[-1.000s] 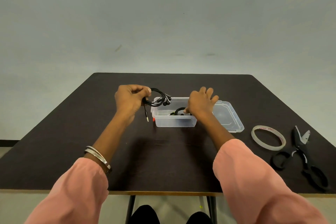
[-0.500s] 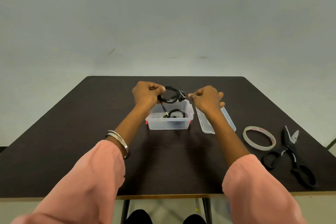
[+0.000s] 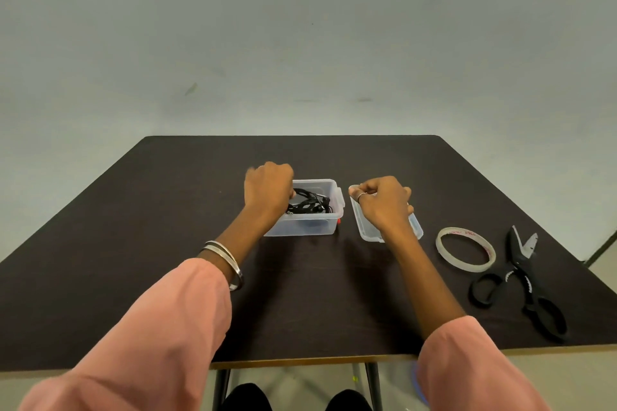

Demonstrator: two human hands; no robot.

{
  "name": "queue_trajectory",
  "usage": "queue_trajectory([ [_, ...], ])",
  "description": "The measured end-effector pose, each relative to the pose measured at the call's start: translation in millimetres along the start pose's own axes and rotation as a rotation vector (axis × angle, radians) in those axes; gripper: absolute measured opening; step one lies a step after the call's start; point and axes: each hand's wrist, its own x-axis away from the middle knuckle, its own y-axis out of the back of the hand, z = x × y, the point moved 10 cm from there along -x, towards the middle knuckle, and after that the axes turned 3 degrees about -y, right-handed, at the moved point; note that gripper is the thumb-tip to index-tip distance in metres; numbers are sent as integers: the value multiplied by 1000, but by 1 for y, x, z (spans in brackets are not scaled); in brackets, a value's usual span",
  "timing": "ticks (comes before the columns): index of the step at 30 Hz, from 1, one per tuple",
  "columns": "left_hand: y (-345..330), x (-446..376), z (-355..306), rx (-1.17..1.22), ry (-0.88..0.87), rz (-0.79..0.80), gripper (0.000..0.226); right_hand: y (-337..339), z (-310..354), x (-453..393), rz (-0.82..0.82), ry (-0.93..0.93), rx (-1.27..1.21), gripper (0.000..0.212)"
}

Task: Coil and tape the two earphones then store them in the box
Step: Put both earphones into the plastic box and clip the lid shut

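Left grip curled over box, pinching earphones; right grip clasps lid.

bare test room: dark table, plain wall, no furnishings.

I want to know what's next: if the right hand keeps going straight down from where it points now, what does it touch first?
Most likely the clear lid, lying right of the box; the right hand sits directly over it, though the height gap is unclear.

1 box, 1 lid, 1 tape roll, 1 scissors.
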Motion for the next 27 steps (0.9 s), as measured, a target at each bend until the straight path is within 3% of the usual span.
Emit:
queue_trajectory([
  [4, 4, 2, 0, -252, -15, -28, 8, 1, -6, 3, -12, -3, -9, 19],
  [10, -1, 3, 13, -258, 42, 42, 13, 4, -11, 9, 2, -9, -21, 18],
  [13, -5, 1, 23, -146, 88, 44, 13, 5, -18, 7, -1, -33, -45, 15],
  [15, 4, 1, 24, -16, 99, -51, 8, 10, -25, 2, -21, -49, -93, 11],
  [19, 40, 17, -2, 507, 12, -278, 12, 37, -37, -11, -99, -79, -117, 15],
  [23, 30, 35, -57, 814, -66, -105, 14, 56, -53, -24, -153, -96, 95, 15],
  [27, -17, 49, -104, 763, -62, 161, 23, 55, -72, -20, -77, -138, 494, 32],
])
